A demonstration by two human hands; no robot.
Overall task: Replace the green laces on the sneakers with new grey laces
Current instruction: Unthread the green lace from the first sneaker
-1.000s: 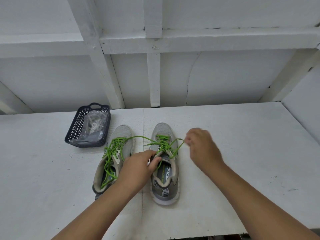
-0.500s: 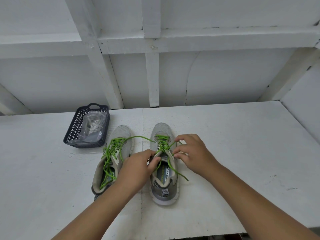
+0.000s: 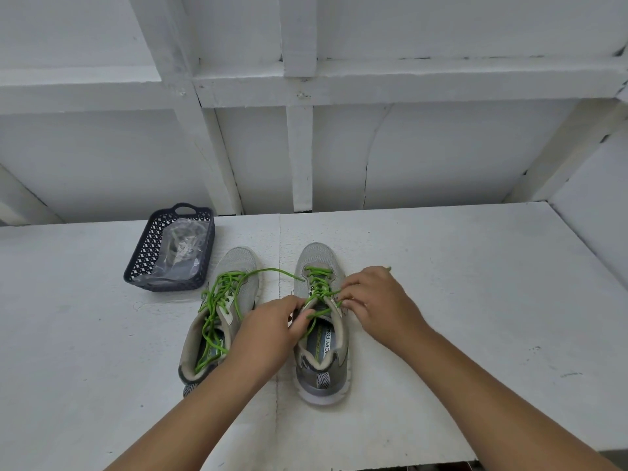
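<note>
Bench (image 3: 458, 300): white, with a seam running front to back between the 2 sneakers; it carries the sneakers and a basket.
Wall (image 3: 424, 147): white panels and white beams behind the bench.
Basket (image 3: 136, 263): dark latticed plastic, at the far left of the bench, just beyond the left sneaker's toe and apart from it.
Bag in basket (image 3: 180, 246): clear plastic lying inside the basket, with pale coiled laces inside; their exact colour is hard to tell.
Right sneaker (image 3: 323, 375): grey, toe pointing away, heel nearest the camera, right of the seam; printed insole visible.
Left sneaker (image 3: 238, 263): grey, just beside the right one, left of the seam, partly covered by the left forearm.
Left hand (image 3: 268, 331): over the near left edge of the right sneaker's opening; fingers curled, thumb and fingers pinching the green lace at the top eyelets.
Right hand (image 3: 377, 300): at the right side of the same sneaker's lacing; fingers curled and pinching a strand of the green lace beside the eyelets.
Green lace, right sneaker (image 3: 317, 283): threaded through the eyelets, loose at the top.
Green lace, left sneaker (image 3: 217, 300): slack loops over the tongue, 1 end trailing across to the right sneaker's toe.
</note>
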